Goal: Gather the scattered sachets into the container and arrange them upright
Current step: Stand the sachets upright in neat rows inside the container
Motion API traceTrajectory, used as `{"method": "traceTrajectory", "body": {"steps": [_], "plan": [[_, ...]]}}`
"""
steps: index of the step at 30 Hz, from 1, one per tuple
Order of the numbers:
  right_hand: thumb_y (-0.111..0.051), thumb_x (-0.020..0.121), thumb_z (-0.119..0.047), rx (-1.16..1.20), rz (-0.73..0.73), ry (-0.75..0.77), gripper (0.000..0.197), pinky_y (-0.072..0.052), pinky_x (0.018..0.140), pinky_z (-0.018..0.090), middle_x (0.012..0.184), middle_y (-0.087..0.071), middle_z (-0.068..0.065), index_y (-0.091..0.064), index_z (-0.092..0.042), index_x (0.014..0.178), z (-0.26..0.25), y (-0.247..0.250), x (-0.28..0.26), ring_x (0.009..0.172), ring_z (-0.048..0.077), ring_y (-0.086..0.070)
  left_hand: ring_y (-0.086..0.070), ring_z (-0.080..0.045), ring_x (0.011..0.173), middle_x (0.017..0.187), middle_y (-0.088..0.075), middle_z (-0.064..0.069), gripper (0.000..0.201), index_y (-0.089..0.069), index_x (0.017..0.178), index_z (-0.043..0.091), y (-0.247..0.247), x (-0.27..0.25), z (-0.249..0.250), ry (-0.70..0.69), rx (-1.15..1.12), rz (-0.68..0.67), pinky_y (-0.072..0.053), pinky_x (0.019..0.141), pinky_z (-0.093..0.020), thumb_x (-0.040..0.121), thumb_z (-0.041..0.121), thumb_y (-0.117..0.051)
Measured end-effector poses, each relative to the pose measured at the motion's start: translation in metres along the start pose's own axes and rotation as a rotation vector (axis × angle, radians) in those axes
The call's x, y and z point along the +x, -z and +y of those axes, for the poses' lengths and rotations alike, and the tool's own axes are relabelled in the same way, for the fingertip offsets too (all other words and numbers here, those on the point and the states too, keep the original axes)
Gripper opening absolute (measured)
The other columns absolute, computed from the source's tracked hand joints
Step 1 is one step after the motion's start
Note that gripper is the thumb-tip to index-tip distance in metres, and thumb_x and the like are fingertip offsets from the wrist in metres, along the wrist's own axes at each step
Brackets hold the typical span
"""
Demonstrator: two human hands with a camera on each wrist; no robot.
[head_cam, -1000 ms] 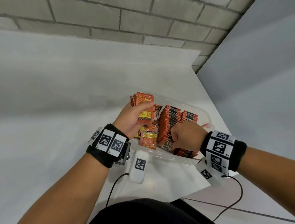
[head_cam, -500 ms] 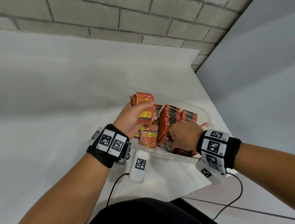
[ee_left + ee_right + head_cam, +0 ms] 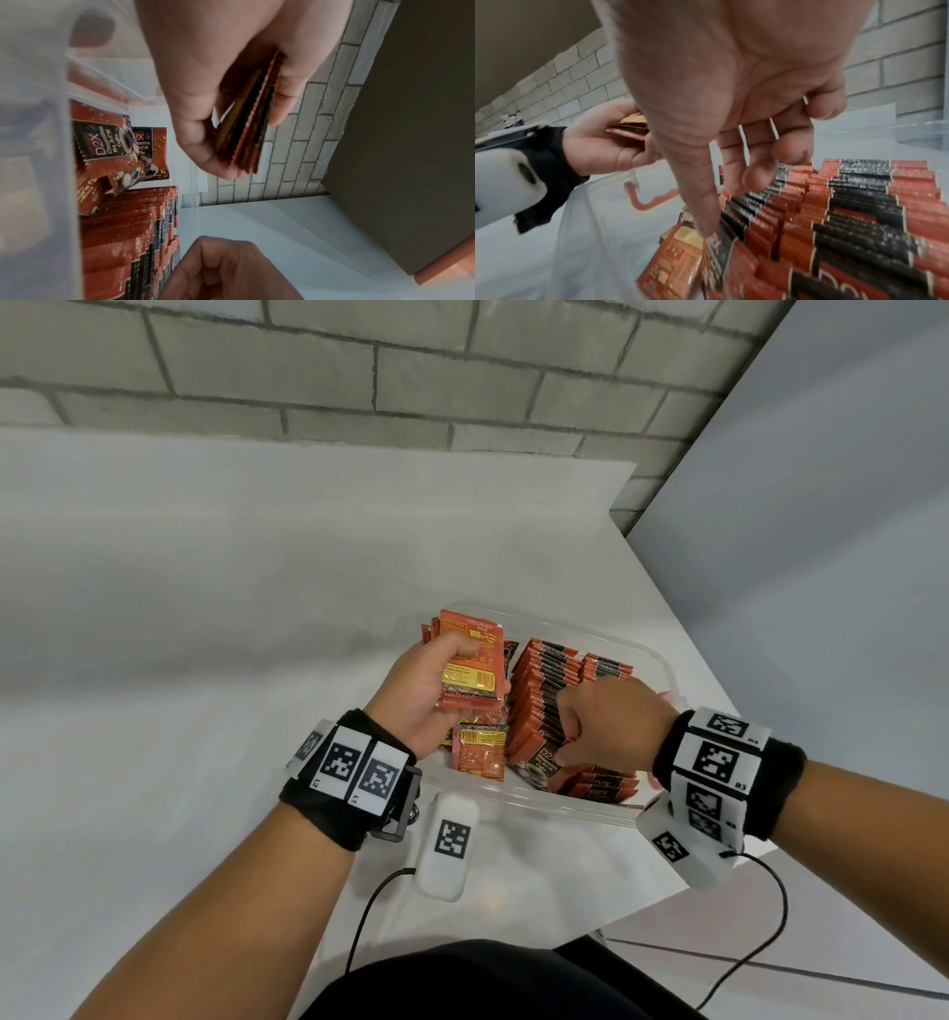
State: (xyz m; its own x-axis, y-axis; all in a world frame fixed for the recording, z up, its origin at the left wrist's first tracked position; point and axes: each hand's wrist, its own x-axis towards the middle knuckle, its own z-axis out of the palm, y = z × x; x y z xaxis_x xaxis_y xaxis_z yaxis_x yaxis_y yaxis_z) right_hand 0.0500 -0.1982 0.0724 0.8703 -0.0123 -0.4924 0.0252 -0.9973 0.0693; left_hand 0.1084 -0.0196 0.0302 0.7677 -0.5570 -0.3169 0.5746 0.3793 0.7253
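I see the clear plastic container [image 3: 662,654] sitting on the white table [image 3: 205,608], near its right corner; most of the sachets stand inside it in upright rows [image 3: 539,690], packed edge to edge and filling the middle and right of the tub; a few loose sachets [image 3: 480,752] lie flat or tilted at the near left of the rows. My left hand [image 3: 426,690] hovers over the left end of the container, thumb on the front and fingers curled behind a small stack of sachets [image 3: 470,660], pinching it so the printed face looks toward me; the left wrist view shows the same stack [image 3: 246,125] edge-on, squeezed between thumb and fingers. My right hand [image 3: 611,716] is over the near part of the rows, knuckles up; in the right wrist view its thumb [image 3: 703,213] reaches straight down and its tip touches the top edge of the nearest upright sachet [image 3: 718,249], while the other fingers [image 3: 790,150] curl loosely just above the row tops, gripping nothing that I can make out. A white tracker block [image 3: 447,845] with a cable lies on the table just near of the container.
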Motion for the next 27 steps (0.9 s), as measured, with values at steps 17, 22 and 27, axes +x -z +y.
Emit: {"method": "traceTrajectory", "body": {"steps": [17,22,27], "plan": [[-0.073,0.080,-0.008,1.138,0.596,0.176,0.017,-0.050,0.071,0.038,0.079,-0.064,0.000,-0.058,-0.015,0.083,0.010,0.026,-0.016,0.070,0.026,-0.059,-0.068,-0.020,0.074,0.089,-0.069,-0.010,0.049,-0.067,0.104,0.016,-0.019,0.000,-0.006,0.044,0.019,-0.192,-0.057,0.066,-0.033,0.066,0.046,-0.074],[-0.079,0.073,-0.014,0.772,0.566,0.323,0.019,-0.040,0.076,0.017,0.089,-0.051,-0.009,-0.063,-0.023,0.080,0.006,0.019,-0.019,0.085,0.006,-0.051,-0.067,-0.027,0.085,0.102,-0.068,-0.015,0.057,-0.064,0.111,0.014,-0.021,0.004,-0.004,0.019,-0.118,-0.160,-0.058,0.070,-0.037,0.061,0.032,-0.085],[-0.077,0.075,-0.029,0.955,0.468,0.193,0.033,-0.046,0.077,0.021,0.101,-0.059,-0.011,-0.058,-0.032,0.101,0.007,0.018,-0.021,0.087,0.009,-0.059,-0.067,-0.029,0.096,0.111,-0.067,-0.016,0.051,-0.058,0.122,0.014,-0.022,0.004,-0.003,-0.071,-0.089,-0.129,-0.056,0.077,-0.038,0.073,-0.002,-0.062]]}}
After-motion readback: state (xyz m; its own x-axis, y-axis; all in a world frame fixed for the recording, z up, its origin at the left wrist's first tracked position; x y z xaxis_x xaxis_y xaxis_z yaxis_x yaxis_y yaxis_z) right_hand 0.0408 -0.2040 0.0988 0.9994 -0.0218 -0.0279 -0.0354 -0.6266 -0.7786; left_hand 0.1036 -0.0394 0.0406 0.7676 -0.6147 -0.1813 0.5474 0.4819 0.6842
